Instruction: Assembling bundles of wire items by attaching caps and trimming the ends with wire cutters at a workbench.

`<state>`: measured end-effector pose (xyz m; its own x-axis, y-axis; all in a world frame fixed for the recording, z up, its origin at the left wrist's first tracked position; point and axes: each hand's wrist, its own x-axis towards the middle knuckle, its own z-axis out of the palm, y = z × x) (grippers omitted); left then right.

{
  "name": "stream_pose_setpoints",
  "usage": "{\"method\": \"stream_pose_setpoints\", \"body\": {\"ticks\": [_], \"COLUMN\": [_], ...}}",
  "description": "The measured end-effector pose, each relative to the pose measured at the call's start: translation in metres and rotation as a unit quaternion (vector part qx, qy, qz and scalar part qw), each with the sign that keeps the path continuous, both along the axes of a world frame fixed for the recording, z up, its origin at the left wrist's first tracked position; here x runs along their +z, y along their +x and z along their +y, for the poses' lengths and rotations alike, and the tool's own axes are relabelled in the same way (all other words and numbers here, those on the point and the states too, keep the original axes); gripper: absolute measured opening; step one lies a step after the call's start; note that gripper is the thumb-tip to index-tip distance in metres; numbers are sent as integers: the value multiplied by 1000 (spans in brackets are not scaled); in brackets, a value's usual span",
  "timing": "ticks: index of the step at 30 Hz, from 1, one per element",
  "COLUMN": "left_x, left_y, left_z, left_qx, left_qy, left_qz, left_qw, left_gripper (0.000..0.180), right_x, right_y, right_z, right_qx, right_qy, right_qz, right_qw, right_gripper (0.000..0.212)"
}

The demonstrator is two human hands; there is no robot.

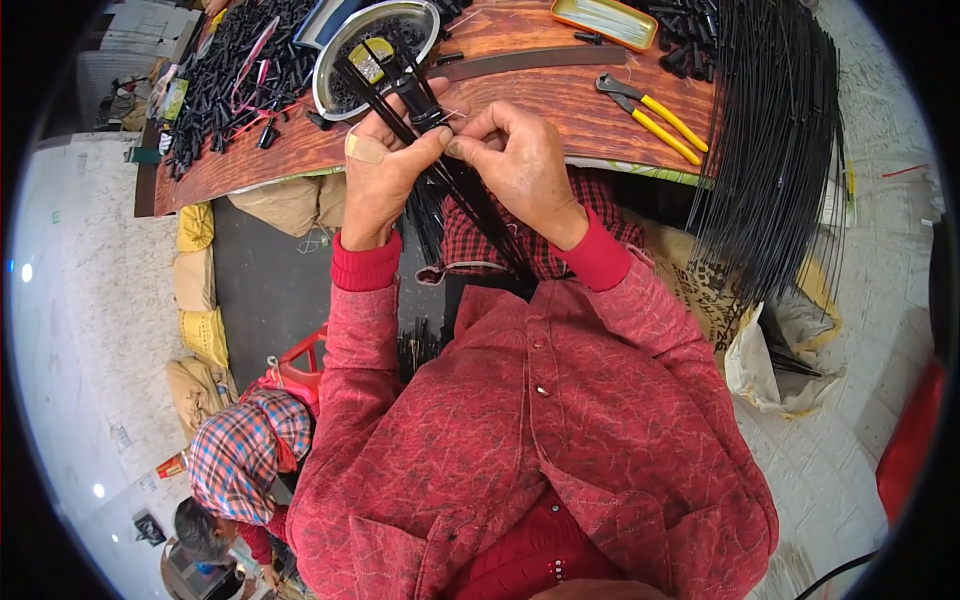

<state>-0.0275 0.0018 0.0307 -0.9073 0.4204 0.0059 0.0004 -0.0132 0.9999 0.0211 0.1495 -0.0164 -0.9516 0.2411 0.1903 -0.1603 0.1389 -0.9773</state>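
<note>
Above the table's near edge, my left hand [380, 175] is closed round a black plastic hub [428, 115], which looks like an umbrella runner. Thin black ribs [485, 225] fan up from it and trail down over my lap. A plaster-like tan strip wraps part of this hand. My right hand [530, 165] meets it from the right, thumb and forefinger pinched at the hub. A fine pale wire [456, 113] shows at these fingertips. Just beyond the hands stands an oval metal dish [319, 90] of small black parts, with a small yellow box [372, 60] inside.
Yellow-handled pliers [668, 125] lie on the wooden table [560, 105], right of my hands. Beside them a big bundle of black ribs [770, 130] hangs over the edge. An orange tray [648, 38] holds thin wires. Black plastic parts [215, 100] heap up at left. Another person [245, 450] is lower left.
</note>
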Motion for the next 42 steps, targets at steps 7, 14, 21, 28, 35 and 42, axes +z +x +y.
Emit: {"method": "stream_pose_setpoints", "body": {"ticks": [7, 14, 21, 28, 35, 42], "left_x": [-10, -11, -16, -25, -25, -23], "left_y": [-5, -4, -4, -8, -7, -6], "left_z": [-5, 2, 1, 2, 11, 10], "left_qx": [-16, -21, -3, 10, 18, 16], "left_qy": [24, 42, 41, 29, 13, 20], "left_qz": [1, 19, 11, 53, 69, 50], "left_qw": [1000, 999, 999, 998, 997, 998], "left_gripper": [48, 48, 45, 42, 35, 36], "right_x": [-5, 2, -4, -8, 12, 13], "right_y": [0, 5, 2, 2, 11, 6], "right_z": [8, 9, 11, 14, 8, 25], "right_qx": [57, 27, -29, 27, 9, -119], "right_qy": [-22, -42, -42, -73, -33, 263], "right_qz": [18, 24, 31, 23, 127, 220], "right_qw": [998, 998, 998, 997, 991, 932], "right_gripper": [14, 19, 21, 18, 13, 21]}}
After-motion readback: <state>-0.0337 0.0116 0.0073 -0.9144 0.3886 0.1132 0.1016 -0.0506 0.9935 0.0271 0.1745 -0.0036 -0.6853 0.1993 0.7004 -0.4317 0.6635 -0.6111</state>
